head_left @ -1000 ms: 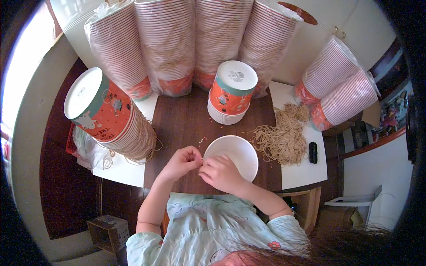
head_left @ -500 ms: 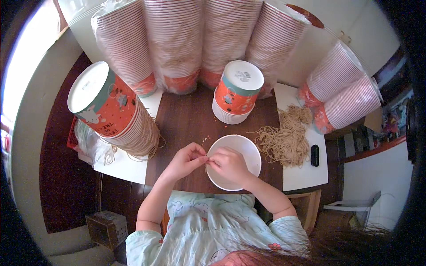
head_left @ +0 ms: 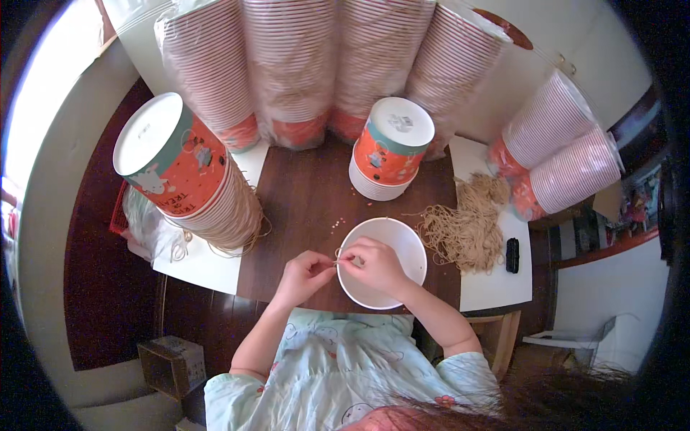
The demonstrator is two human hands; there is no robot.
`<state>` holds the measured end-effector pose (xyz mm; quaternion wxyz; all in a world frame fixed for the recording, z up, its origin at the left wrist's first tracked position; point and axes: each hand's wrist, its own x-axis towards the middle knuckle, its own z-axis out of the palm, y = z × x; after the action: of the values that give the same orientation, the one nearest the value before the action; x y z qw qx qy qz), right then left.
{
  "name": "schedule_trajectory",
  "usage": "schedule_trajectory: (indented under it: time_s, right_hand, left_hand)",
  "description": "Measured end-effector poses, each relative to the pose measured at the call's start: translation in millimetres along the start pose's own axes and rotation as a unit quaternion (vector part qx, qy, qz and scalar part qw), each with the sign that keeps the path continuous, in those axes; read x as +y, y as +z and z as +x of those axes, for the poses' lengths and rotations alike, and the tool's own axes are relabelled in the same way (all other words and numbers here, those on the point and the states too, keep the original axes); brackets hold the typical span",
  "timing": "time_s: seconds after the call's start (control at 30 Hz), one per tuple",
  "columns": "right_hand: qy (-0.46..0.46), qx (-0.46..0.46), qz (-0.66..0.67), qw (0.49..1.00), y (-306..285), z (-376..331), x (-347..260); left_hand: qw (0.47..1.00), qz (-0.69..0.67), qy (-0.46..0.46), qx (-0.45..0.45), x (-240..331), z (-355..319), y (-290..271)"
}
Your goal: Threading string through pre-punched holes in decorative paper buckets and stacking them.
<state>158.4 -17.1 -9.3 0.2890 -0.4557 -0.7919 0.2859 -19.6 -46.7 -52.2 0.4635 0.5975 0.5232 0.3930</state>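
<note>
A paper bucket [head_left: 404, 244], white inside, stands with its mouth up at the table's near edge. At its left rim my left hand [head_left: 305, 276] and my right hand [head_left: 372, 264] almost meet, fingertips pinched on a thin beige cord [head_left: 337, 260]. My right hand reaches over the bucket's opening; my left stays just outside the wall. The cord's ends are mostly hidden by my fingers. Right of the bucket lies a tangled pile of the same beige cords [head_left: 467, 226].
An upside-down stack of orange buckets [head_left: 198, 169] with cords stands at left. Behind the open bucket is a shorter inverted stack [head_left: 392, 151]. Tall plastic-wrapped bucket stacks [head_left: 291, 68] line the back. A small black object [head_left: 512, 255] lies right; tiny pale bits [head_left: 336, 224] dot the table.
My left hand has lowered slightly, and its fingers have curled in. A small loop of cord now shows between my hands at the rim. The whole view has shifted a little.
</note>
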Motion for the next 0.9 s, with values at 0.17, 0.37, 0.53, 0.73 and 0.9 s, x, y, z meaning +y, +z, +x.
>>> schedule_trajectory:
  time_s: [0.17, 0.37, 0.53, 0.73, 0.9]
  right_hand:
    - [-0.010, 0.004, 0.004, 1.000, 1.1, 0.0, 2.7]
    - [-0.010, 0.001, 0.004, 1.000, 1.6, 0.0, 2.7]
    - [-0.014, 0.000, -0.002, 1.000, 2.7, 0.9, 4.3]
    - [-0.012, 0.002, -0.006, 1.000, 2.8, 0.9, 3.6]
    - [-0.004, -0.003, -0.015, 1.000, 2.8, 1.4, 3.7]
  left_hand:
    - [0.998, 0.046, 0.033, 0.037, 6.7, 0.0, 3.3]
    - [0.945, 0.208, 0.209, 0.141, 16.3, 4.7, 3.5]
    - [0.962, 0.156, 0.194, 0.116, 20.6, 5.7, 5.8]
    - [0.988, 0.040, 0.131, 0.068, 14.7, 1.8, 4.6]
    - [0.995, 0.031, 0.073, 0.052, 19.9, 0.5, 7.1]
